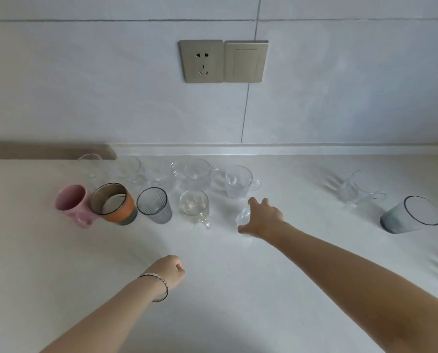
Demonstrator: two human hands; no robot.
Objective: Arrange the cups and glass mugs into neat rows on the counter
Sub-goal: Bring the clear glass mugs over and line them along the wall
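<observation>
white counter (pixel 314 263) fills the lower half and meets a pale tiled wall (pixel 85 85), which carries a socket plate (pixel 201 61) and a switch plate (pixel 246 61) side by side. far right, well apart from the rest, stand a grey tumbler (pixel 411 216) and, behind it, a lone clear mug (pixel 358 191). on the left a front row runs pink mug (pixel 72 202), orange-banded cup (pixel 113 203), ribbed grey glass (pixel 154 205), handled glass mug (pixel 195 207) – the first three close together. behind them a back row of clear glass mugs (pixel 197 171) lines the wall edge. the right hand (pixel 262 217) reaches to the front row's right end, fingers and thumb wrapped round a small clear glass (pixel 243 216) – whether it touches the counter i cannot tell. the left hand (pixel 169 271) is clenched on nothing, nearer the body, a thin bracelet (pixel 161 286) at its wrist.
</observation>
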